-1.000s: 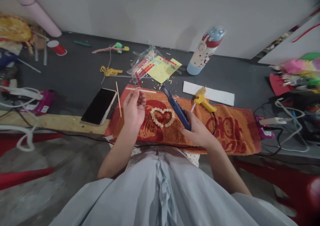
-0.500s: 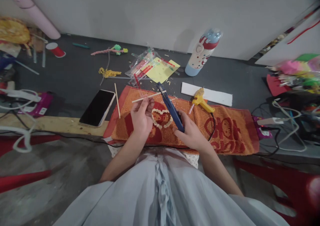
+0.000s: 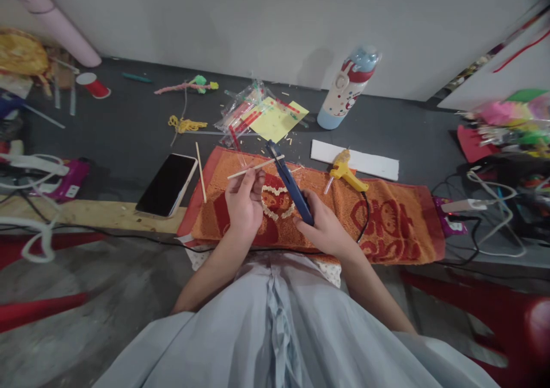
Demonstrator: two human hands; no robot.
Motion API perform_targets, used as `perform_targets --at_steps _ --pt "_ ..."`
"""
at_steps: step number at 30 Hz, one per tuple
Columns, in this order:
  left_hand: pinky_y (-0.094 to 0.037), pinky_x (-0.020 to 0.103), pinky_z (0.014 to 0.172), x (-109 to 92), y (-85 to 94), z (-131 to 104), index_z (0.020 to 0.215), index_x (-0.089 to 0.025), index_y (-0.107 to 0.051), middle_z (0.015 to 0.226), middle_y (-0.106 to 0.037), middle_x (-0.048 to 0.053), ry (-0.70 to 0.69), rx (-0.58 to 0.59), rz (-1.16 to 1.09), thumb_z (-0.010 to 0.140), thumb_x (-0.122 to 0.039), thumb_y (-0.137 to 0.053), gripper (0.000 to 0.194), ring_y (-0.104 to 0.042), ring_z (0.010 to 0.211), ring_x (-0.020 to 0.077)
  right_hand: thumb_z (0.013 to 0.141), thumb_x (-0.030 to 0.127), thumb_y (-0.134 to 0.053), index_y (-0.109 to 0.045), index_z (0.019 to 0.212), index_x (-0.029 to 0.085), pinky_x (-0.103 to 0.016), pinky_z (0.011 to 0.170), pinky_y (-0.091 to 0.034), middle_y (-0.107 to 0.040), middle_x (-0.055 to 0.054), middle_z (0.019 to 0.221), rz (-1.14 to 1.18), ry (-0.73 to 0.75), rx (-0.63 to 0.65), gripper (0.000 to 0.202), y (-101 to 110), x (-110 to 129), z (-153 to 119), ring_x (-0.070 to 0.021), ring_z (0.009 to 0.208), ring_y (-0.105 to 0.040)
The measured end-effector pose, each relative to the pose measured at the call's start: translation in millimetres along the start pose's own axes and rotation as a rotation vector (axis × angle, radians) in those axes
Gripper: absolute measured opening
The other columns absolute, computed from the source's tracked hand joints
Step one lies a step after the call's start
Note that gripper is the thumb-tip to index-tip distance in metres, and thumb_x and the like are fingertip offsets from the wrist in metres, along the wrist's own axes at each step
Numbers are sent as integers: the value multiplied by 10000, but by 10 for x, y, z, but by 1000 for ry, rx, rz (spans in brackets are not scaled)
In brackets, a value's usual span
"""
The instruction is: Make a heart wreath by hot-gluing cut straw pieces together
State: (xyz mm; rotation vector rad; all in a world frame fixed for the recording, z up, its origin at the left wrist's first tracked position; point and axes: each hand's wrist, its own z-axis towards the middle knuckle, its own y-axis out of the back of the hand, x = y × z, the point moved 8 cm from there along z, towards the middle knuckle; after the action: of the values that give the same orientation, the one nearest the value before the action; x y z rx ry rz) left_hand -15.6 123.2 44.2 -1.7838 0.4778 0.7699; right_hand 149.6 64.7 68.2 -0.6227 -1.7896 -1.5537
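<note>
My left hand (image 3: 244, 207) pinches a thin pale wooden stick (image 3: 264, 164) between thumb and fingers, above the orange towel (image 3: 393, 204). The stick tilts up slightly to the right. My right hand (image 3: 323, 224) is wrapped round dark blue pliers (image 3: 291, 187), whose jaws are at the stick's right end; I cannot tell whether they bite it. Below the hands, on the towel, lies a ring of small pale pieces (image 3: 270, 214), roughly heart-shaped and partly covered by the pliers and left hand. Another stick (image 3: 200, 173) rests across the towel's left edge.
A phone (image 3: 167, 184) lies left of the towel. A yellow glue gun (image 3: 347, 171) rests by a white strip (image 3: 378, 165). Behind are a yellow paper (image 3: 275, 125) with plastic wrappers, small pale bits and an upright bottle (image 3: 346, 90). A black cable runs along the front edge.
The pliers and my right hand have shifted slightly left along the stick's end. My left hand still holds the stick in nearly the same place.
</note>
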Motion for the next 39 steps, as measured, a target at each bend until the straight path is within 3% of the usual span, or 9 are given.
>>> perform_targets --at_steps 12,18,25,29,34,39 --pt "-536 155 673 30 22 -8 746 -192 -718 710 -727 -36 11 -3 -25 570 -310 -883 268 -691 686 67 806 371 -491 -438 1252 122 -461 909 -495 -632 -182 1167 -13 -50 28 514 -19 -37 8 -295 1026 -625" --pt "-533 148 628 44 17 -7 692 -182 -725 667 -724 -24 34 -39 -70 472 -280 -915 306 -681 640 75 815 396 -489 -473 1221 138 -425 810 -509 -677 -147 1046 -65 -92 -9 481 -1 -76 9 -280 883 -653" --pt "-527 153 669 83 58 17 718 -179 -708 694 -721 -36 47 -52 -69 551 -263 -887 259 -680 669 64 824 416 -459 -520 1162 139 -386 722 -502 -697 -134 951 -146 -115 -43 442 -7 -69 22 -277 794 -668" --pt "-541 197 773 177 -43 -34 792 -169 -714 811 -748 -4 151 88 19 548 -378 -892 368 -697 761 93 818 404 -450 -524 1148 146 -400 727 -512 -705 -138 952 -168 -109 -86 425 -4 -41 41 -301 828 -683" --pt "-534 268 833 366 -300 -265 927 -161 -693 938 -748 49 280 466 385 554 -396 -889 483 -695 886 164 809 380 -438 -504 1189 131 -427 710 -526 -712 -165 989 -194 -73 -106 459 -20 20 74 -336 860 -694" --pt "-515 316 894 354 -324 -332 974 -155 -648 1031 -727 81 212 511 517 590 -381 -870 498 -676 971 200 802 329 -433 -452 1258 123 -446 715 -542 -715 -182 1048 -212 -15 -99 500 -62 65 89 -341 875 -700"
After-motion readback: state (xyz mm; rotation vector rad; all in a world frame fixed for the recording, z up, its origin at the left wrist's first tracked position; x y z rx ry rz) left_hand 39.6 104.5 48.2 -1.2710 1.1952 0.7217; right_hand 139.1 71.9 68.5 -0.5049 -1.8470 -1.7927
